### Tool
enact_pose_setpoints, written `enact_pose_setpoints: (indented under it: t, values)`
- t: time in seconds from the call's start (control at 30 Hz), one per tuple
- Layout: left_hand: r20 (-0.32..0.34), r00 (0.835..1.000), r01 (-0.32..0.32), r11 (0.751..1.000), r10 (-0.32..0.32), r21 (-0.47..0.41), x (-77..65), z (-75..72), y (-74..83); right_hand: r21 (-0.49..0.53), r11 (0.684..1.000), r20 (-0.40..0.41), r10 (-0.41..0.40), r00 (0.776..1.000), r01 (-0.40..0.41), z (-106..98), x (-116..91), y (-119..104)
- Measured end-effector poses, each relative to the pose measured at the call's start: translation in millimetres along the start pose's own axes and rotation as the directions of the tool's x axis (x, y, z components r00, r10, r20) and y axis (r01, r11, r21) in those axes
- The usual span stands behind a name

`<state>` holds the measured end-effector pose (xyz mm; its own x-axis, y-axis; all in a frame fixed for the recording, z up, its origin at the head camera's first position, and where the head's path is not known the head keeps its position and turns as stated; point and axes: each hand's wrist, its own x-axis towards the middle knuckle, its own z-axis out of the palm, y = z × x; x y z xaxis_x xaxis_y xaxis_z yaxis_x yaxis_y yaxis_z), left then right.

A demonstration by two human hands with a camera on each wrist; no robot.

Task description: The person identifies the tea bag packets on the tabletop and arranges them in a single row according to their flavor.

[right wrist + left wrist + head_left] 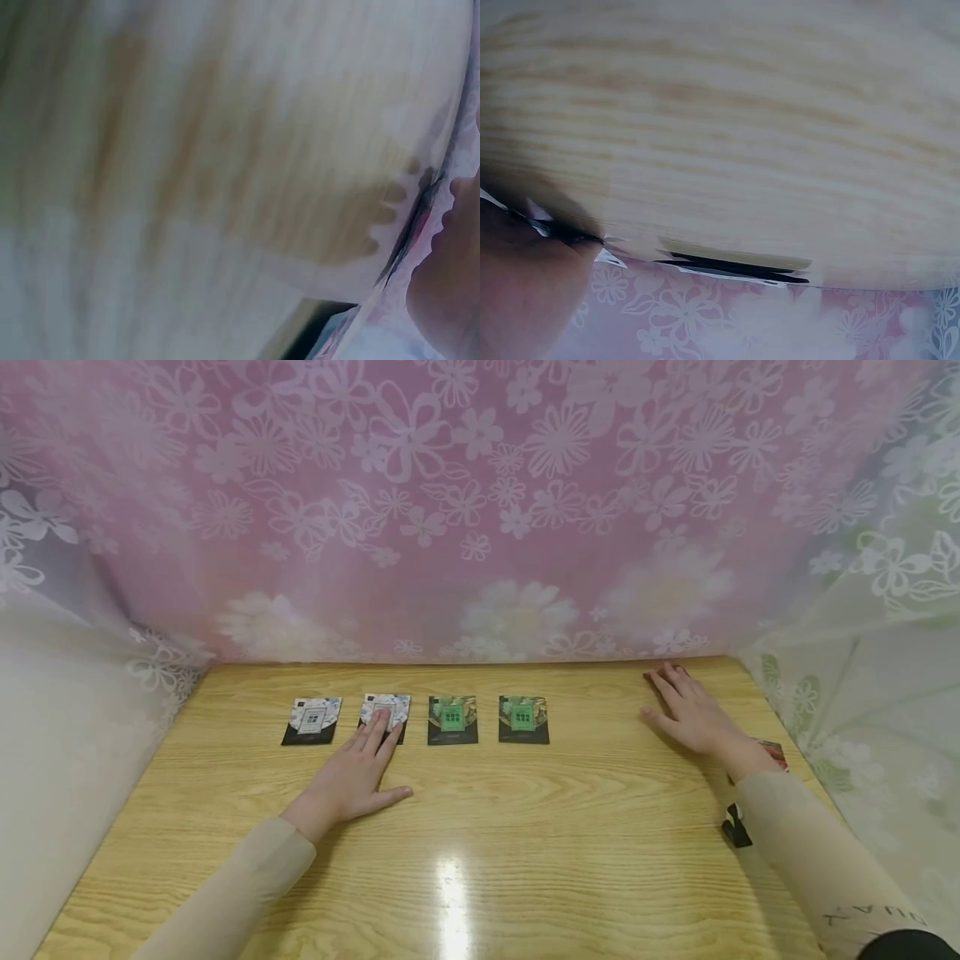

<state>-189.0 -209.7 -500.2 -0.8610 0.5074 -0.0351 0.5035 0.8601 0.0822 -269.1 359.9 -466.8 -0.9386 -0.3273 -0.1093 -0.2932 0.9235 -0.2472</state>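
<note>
My left hand lies with straight fingers on a small white-and-black packet, covering part of it. Left of that one is a matching white-and-black packet. Two green-and-black packets continue the row to the right. At the table's back right, the fingertips of my right hand touch a dark reddish packet, mostly hidden beneath them. In the left wrist view, part of the left hand shows at the lower left. The right wrist view catches the right hand at its edge.
Beside my right forearm, a reddish packet and a black one are partly covered by the arm. A pink floral curtain borders the back of the wooden table; pale floral cloth hangs at both sides.
</note>
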Motion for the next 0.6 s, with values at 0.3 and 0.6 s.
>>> enact_pose_setpoints:
  t: [0.3,0.6]
  values:
    - [0.007,1.000,-0.002,1.000,0.002,0.002,1.1,-0.8,1.0,0.047,0.999,0.050,0.021,0.999,-0.024,8,-3,11]
    - [-0.001,1.000,-0.005,1.000,0.005,-0.029,0.5,-0.7,0.9,-0.006,1.000,0.072,0.011,0.997,-0.011,11,-6,-8]
